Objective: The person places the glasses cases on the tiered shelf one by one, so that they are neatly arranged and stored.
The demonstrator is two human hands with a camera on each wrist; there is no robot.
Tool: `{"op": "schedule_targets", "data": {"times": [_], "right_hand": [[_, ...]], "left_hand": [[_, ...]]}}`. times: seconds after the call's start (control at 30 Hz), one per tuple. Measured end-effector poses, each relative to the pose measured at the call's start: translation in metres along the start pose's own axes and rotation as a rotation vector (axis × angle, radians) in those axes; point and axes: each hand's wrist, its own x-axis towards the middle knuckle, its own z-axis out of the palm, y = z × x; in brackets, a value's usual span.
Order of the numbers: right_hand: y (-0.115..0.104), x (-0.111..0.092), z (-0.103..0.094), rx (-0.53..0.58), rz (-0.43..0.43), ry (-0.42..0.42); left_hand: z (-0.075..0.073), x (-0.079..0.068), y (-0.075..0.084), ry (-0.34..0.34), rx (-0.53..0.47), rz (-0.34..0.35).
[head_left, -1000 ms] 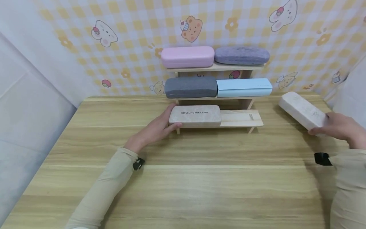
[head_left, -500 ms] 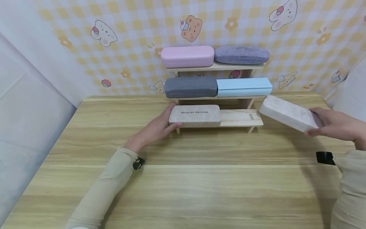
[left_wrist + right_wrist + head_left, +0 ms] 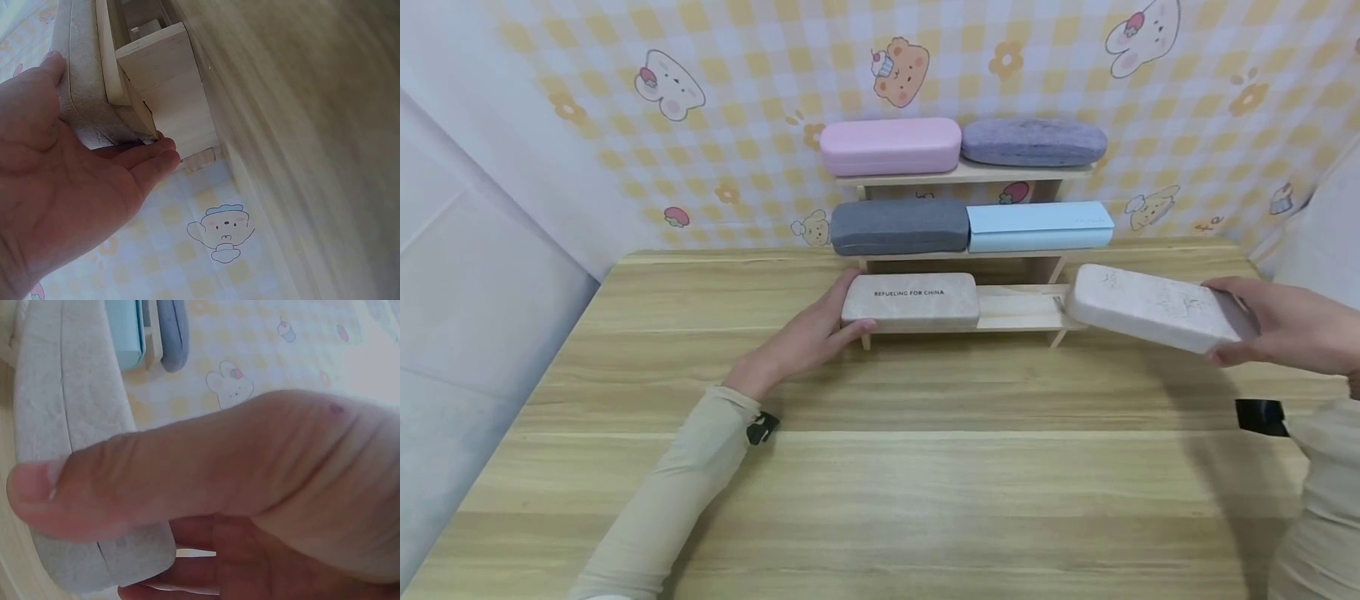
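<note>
My left hand (image 3: pixel 811 337) grips the left end of a beige glasses case (image 3: pixel 910 300) lettered "REFUELING FOR CHINA", which lies on the lowest step of a wooden stand (image 3: pixel 1018 307). In the left wrist view, the thumb presses the case's front while the fingers (image 3: pixel 153 156) reach round its end, beside the step's edge. My right hand (image 3: pixel 1285 325) holds an off-white glasses case (image 3: pixel 1157 308) by its right end, thumb in front and fingers behind. This case slants, its left end higher in view and overlapping the right end of the lowest step.
On the middle step sit a dark grey glasses case (image 3: pixel 898 227) and a light blue one (image 3: pixel 1040 227). A pink case (image 3: pixel 891 146) and a purple-grey case (image 3: pixel 1033 142) fill the top step. Behind the stand hangs a checked cloth (image 3: pixel 737 100); the wooden table (image 3: pixel 925 500) stretches in front.
My right hand has brought the off-white case leftward to the lowest step's right end and turned it closer to level. The left hand and its beige case stay in place.
</note>
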Motion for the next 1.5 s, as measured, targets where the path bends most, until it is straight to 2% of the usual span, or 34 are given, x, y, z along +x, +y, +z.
{"op": "schedule_targets", "data": {"times": [0.23, 0.57, 1.0, 1.2, 1.5], "right_hand": [[-0.007, 0.002, 0.0, 0.003, -0.016, 0.009], [-0.018, 0.008, 0.002, 0.059, -0.061, 0.022], [-0.028, 0.02, 0.008, 0.039, -0.154, 0.134], [-0.038, 0.028, 0.01, 0.099, -0.184, 0.115], [-0.047, 0.036, 0.018, 0.167, -0.24, 0.162]], "left_hand": [[0.0, 0.001, 0.0, 0.02, 0.012, 0.034], [0.0, 0.002, 0.0, 0.027, 0.016, 0.035], [0.0, 0.002, -0.001, 0.024, 0.008, 0.035], [-0.001, 0.001, 0.0, 0.019, 0.005, 0.032], [-0.001, 0.001, 0.0, 0.015, 0.003, 0.036]]}}
